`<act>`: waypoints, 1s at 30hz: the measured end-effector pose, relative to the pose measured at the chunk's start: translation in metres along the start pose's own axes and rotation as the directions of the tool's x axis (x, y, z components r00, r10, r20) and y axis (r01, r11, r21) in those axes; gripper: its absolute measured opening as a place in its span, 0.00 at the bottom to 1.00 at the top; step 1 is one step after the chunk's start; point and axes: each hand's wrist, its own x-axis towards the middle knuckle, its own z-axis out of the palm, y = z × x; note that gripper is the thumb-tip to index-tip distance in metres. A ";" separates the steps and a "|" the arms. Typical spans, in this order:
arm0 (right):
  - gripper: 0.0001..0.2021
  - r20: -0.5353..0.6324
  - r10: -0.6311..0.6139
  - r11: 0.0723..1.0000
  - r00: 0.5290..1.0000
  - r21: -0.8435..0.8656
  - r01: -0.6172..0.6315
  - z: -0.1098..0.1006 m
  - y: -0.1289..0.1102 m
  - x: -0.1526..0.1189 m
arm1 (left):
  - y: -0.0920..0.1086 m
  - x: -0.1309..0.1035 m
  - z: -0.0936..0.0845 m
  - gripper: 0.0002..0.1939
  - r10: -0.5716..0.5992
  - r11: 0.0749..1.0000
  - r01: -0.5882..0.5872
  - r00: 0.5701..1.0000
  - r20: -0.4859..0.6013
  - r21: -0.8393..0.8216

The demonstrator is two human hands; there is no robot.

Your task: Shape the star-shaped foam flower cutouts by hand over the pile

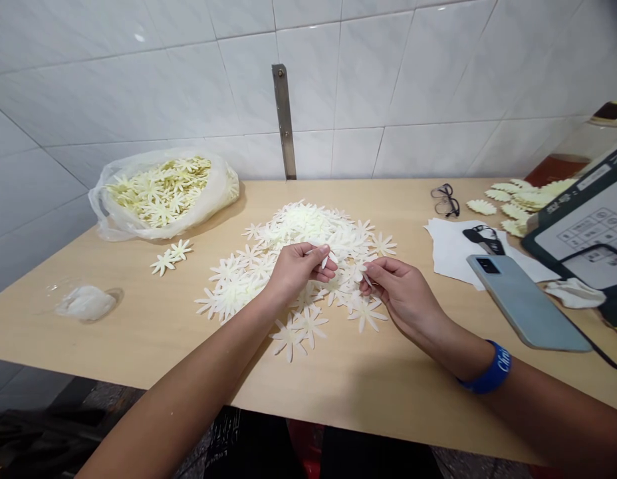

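Observation:
A heap of white flower-shaped pieces point(308, 226) covers the middle of the wooden table point(388, 386). Over its front part, my left hand point(301, 269) pinches a white petalled piece point(330, 258) between thumb and fingers. My right hand point(403, 293), with a blue wristband point(491, 369) on the wrist, pinches another white petalled piece point(363, 271) at the heap's right side. The hands are a short way apart. Fingers partly hide both pieces. Loose flowers point(289, 336) lie in front of the heap.
A plastic bag of yellowish flowers point(161, 189) stands back left, near two loose flowers point(171, 256) and a clear bag with white material point(86, 303). At right are glasses point(445, 201), white paper point(445, 249), a phone point(530, 303), yellowish pieces point(518, 199) and a dark-framed box point(588, 226).

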 end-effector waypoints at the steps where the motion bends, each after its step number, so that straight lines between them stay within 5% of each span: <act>1: 0.13 -0.002 -0.003 1.000 1.000 -0.002 0.003 0.000 0.000 0.000 | 0.000 0.000 0.000 0.15 0.001 1.000 -0.001 1.000 -0.006 0.021; 9: 0.16 -0.021 -0.071 0.988 0.997 -0.137 0.068 -0.001 0.001 -0.002 | 0.000 -0.009 0.013 0.11 0.168 0.976 -0.179 0.981 0.093 0.126; 14: 0.17 -0.011 -0.081 0.974 0.997 -0.214 0.077 -0.001 0.001 -0.003 | 0.001 -0.018 0.018 0.13 0.142 0.934 -0.187 0.976 0.166 0.305; 20: 0.15 0.035 -0.015 0.984 0.999 -0.177 0.020 -0.001 0.004 0.000 | 0.001 -0.019 0.020 0.07 0.156 0.899 -0.192 0.980 0.123 0.393; 30: 0.15 0.041 -0.182 0.923 0.983 -0.339 0.185 -0.005 0.000 0.004 | -0.001 0.006 -0.004 0.18 0.132 0.990 -0.137 0.980 -0.146 -0.021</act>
